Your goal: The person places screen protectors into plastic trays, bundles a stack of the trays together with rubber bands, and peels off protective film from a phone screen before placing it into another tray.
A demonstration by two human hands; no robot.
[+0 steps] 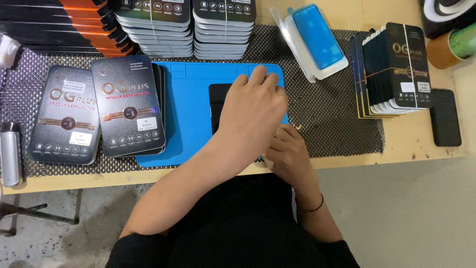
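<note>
Grip hidden: left hand (253, 116) over black panel (218, 101)

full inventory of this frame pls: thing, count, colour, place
blue work mat: 1, blue, table centre
black flat panel: 1, black, on the mat, mostly under the left hand
flat retail boxes: 2 on top of short piles, dark grey, left of mat
box stacks: 2 tall, dark tops, far edge
upright boxes: one row, black, right
blue film sheets: small pile, blue on white, far right of mat
mesh liner: 1, black, under everything
tape rolls: 2, brown and green, right corner
dark phone-like slab: 1, black, right edge
silver cylinder: 1, left edge
left hand: flat on panel
right hand: at mat's near edge
</note>
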